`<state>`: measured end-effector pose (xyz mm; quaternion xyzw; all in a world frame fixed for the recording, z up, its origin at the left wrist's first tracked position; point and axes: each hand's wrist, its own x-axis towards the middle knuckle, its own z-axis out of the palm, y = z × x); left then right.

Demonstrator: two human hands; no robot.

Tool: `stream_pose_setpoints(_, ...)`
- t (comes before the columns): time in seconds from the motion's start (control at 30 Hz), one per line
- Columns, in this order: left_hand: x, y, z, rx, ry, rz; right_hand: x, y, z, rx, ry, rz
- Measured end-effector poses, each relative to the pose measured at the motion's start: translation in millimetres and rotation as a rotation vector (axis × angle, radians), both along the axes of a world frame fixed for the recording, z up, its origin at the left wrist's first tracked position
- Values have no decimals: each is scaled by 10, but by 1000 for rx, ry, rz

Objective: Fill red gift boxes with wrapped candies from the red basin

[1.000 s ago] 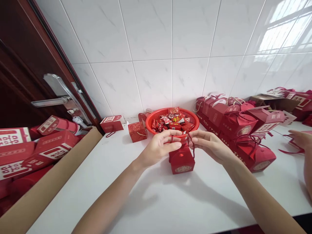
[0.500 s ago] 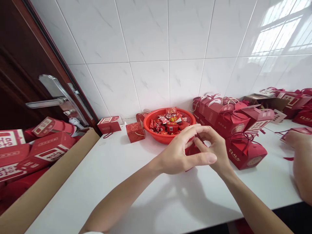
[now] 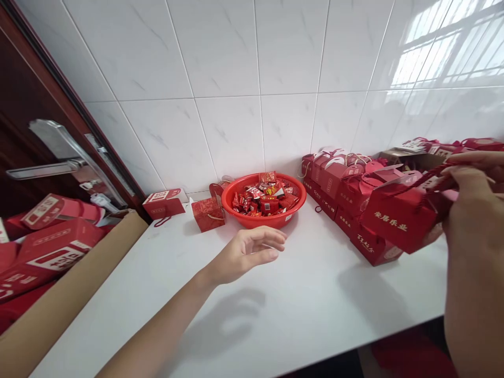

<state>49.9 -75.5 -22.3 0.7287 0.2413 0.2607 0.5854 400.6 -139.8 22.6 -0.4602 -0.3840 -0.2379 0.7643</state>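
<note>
My left hand (image 3: 250, 252) hovers palm-down over the white tabletop, just in front of the red candy basket. Its fingers are slightly curled and apart, with nothing in them. Far to the right, my right hand (image 3: 470, 207) is closed round the twisted red cord of a gift box (image 3: 405, 215). This red box with gold characters hangs tilted above the table, its right end partly hidden by the hand. Wrapped sweets (image 3: 268, 195) fill the red plastic basket (image 3: 236, 211).
Rows of red gift boxes (image 3: 348, 197) stand against the tiled wall. Fingers of another hand (image 3: 484, 159) reach in at the right edge. Two small red boxes, one patterned (image 3: 208, 215), sit left of the basket. A cardboard carton (image 3: 86, 262) holds several red boxes at left.
My hands have parted. The box formerly behind them now hangs at the right, lifted off the table by its cord. My left hand has moved left and the view has shifted right.
</note>
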Motion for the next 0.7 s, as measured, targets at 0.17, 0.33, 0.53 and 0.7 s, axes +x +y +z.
stream_pose_setpoints(0.17,-237,56,-123,-32,61,95,222,242,-213,-82,76,-27)
stream_pose_setpoints(0.33,-440,56,-189,-14,113,179,300,385,-566,-263,9,-56)
stream_pose_setpoints(0.53,-659,56,-285,22,193,272,317,272,-673,-421,-163,-224)
stream_pose_setpoints(0.7,-792,76,-380,-4,209,293,241,6,-834,-601,-148,-288)
